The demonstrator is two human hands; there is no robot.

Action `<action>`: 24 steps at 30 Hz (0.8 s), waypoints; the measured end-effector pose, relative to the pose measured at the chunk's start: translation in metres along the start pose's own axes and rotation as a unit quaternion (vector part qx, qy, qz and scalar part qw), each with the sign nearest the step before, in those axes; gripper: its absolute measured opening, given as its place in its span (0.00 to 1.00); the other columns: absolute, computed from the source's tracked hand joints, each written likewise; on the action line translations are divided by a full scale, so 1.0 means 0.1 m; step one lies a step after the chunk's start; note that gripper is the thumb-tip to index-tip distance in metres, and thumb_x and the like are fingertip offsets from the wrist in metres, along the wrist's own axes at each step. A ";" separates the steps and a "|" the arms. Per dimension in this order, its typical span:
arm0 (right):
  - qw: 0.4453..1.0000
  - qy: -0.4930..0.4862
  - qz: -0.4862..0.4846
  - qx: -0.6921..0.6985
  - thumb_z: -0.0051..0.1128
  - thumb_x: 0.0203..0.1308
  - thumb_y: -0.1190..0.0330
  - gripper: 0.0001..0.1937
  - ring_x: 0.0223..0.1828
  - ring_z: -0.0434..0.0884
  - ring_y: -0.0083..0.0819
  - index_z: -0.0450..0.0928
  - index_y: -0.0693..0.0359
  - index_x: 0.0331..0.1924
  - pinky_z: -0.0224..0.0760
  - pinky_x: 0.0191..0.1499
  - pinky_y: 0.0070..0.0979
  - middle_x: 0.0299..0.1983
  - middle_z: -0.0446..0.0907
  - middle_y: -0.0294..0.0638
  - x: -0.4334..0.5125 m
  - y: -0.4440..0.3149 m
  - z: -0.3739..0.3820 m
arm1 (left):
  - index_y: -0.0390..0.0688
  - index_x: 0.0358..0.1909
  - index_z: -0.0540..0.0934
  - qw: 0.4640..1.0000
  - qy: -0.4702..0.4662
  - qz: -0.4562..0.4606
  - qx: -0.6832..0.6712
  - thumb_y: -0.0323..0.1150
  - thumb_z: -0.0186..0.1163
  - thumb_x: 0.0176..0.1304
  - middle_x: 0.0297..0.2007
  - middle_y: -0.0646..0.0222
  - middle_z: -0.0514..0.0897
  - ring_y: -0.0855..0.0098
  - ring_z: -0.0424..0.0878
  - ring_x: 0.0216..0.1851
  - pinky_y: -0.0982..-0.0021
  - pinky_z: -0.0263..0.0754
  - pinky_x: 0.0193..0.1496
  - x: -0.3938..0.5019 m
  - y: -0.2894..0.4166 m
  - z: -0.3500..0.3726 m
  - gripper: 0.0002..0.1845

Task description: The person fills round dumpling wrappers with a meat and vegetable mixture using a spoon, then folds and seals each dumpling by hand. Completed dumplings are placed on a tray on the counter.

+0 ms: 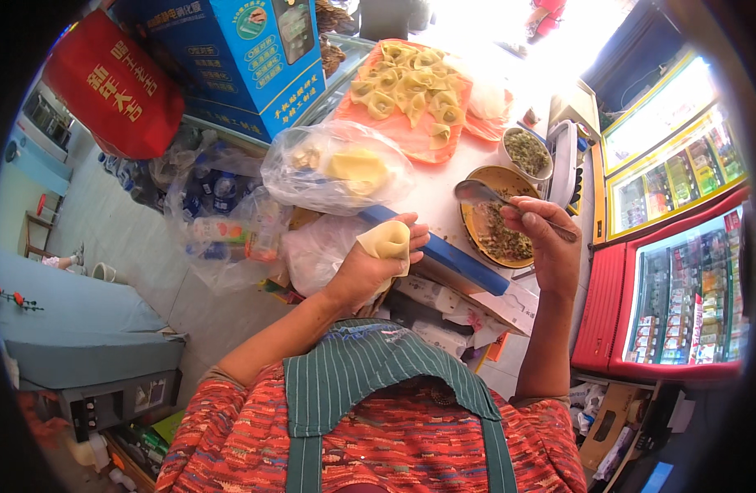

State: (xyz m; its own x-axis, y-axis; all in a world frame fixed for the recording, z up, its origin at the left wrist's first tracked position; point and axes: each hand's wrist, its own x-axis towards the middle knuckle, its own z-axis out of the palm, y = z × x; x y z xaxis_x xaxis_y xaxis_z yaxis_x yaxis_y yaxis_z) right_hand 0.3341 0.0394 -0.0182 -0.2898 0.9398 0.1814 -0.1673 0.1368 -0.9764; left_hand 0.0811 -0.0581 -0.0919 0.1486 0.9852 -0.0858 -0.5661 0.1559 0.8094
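Note:
A yellow dough wrapper (387, 240) lies folded over in my left hand (368, 268), its edge curling up beside my spread fingers. With my right hand (547, 237) I grip a metal spoon (473, 191) by its handle, its bowl over the rim of a yellow bowl (466, 215) of chopped green and brown filling (501, 237). Above my left hand, a clear plastic bag (285, 179) holds a stack of yellow wrappers (359, 169). Farther back, many folded dumplings (415, 80) sit on a tray covered in pink plastic (408, 138).
A white bowl (526, 154) of chopped greens stands beyond the yellow bowl. A blue box (242, 55) and a red bag (116, 92) are at the upper left. Glass-door drink fridges (680, 289) stand at the right. The counter's blue edge (464, 262) runs between my hands.

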 end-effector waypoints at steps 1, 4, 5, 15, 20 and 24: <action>1.000 -0.028 -0.004 -0.012 0.57 0.61 0.79 0.08 0.45 0.86 0.37 0.81 0.72 0.43 0.81 0.50 0.30 0.44 0.83 0.51 -0.02 -0.06 0.07 | 0.34 0.70 0.60 1.000 -0.001 -0.004 0.010 0.14 0.54 0.57 0.66 0.52 0.69 0.58 0.69 0.67 0.59 0.66 0.69 -0.01 0.00 0.02 0.36; 0.993 -0.116 0.003 -0.026 0.60 0.58 0.79 0.08 0.43 0.86 0.37 0.82 0.71 0.41 0.81 0.50 0.30 0.44 0.83 0.52 -0.04 -0.17 0.19 | 0.36 0.70 0.61 0.999 -0.009 -0.019 0.033 0.14 0.55 0.57 0.65 0.53 0.71 0.60 0.70 0.66 0.60 0.67 0.69 -0.02 0.01 0.05 0.35; 0.987 -0.153 -0.003 -0.047 0.61 0.57 0.79 0.07 0.43 0.86 0.36 0.82 0.71 0.40 0.80 0.49 0.30 0.44 0.83 0.51 -0.03 -0.18 0.22 | 0.36 0.69 0.63 0.999 -0.015 -0.027 0.045 0.14 0.55 0.58 0.64 0.53 0.72 0.60 0.71 0.66 0.60 0.68 0.68 -0.02 0.01 0.05 0.35; 0.922 -0.316 -0.046 -0.221 0.62 0.55 0.80 0.05 0.42 0.83 0.30 0.84 0.69 0.36 0.76 0.47 0.26 0.39 0.85 0.46 0.11 -0.21 0.40 | 0.35 0.64 0.68 0.990 -0.070 -0.119 -0.016 0.13 0.55 0.53 0.58 0.56 0.78 0.64 0.76 0.61 0.63 0.74 0.63 -0.06 0.04 0.06 0.32; 0.970 -0.150 -0.070 -0.179 0.62 0.54 0.80 0.04 0.42 0.83 0.29 0.85 0.68 0.35 0.76 0.47 0.24 0.38 0.86 0.44 0.01 -0.30 0.35 | 0.34 0.64 0.68 0.991 -0.048 -0.117 -0.032 0.14 0.58 0.54 0.58 0.54 0.77 0.62 0.76 0.61 0.62 0.74 0.63 -0.05 0.08 0.06 0.32; 0.947 -0.232 -0.056 -0.217 0.63 0.53 0.78 0.06 0.38 0.83 0.28 0.84 0.67 0.36 0.75 0.43 0.24 0.36 0.85 0.41 -0.10 -0.18 0.46 | 0.33 0.65 0.67 0.993 -0.021 -0.114 -0.003 0.16 0.60 0.55 0.58 0.53 0.77 0.61 0.76 0.61 0.59 0.73 0.64 -0.06 0.07 0.06 0.32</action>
State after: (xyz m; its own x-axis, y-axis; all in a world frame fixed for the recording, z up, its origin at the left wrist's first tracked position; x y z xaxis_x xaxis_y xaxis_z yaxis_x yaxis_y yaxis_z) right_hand 0.2967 0.0135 0.0029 -0.6925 0.6869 0.2206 0.1518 0.4377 -0.8862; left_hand 0.0814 -0.0636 -0.0824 0.3080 0.9202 -0.2416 -0.5186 0.3753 0.7683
